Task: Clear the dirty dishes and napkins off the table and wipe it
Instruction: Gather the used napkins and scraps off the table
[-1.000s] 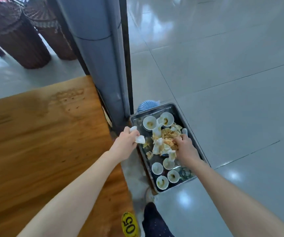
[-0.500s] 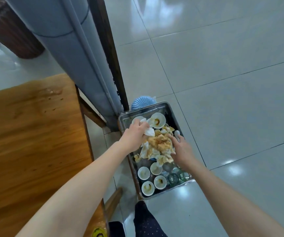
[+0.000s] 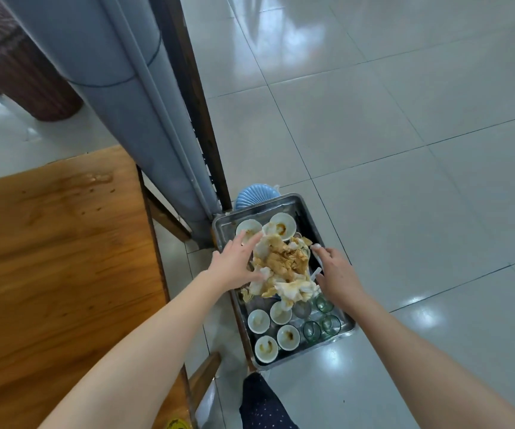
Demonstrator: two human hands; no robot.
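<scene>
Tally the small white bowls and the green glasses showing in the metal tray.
Small round white ceramic bowls: 6
Round green-tinted glass cups: 3
Total: 9
The pile of stained paper napkins may hide more.

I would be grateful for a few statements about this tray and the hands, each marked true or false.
1. The metal tray holds small white bowls. True.
2. The napkins piled in it are clean. False: they are stained brown and yellow.
3. The left hand and the right hand are on opposite sides of the pile. True.
4. The glasses stand at the tray's far end. False: they stand in its near right corner.
</scene>
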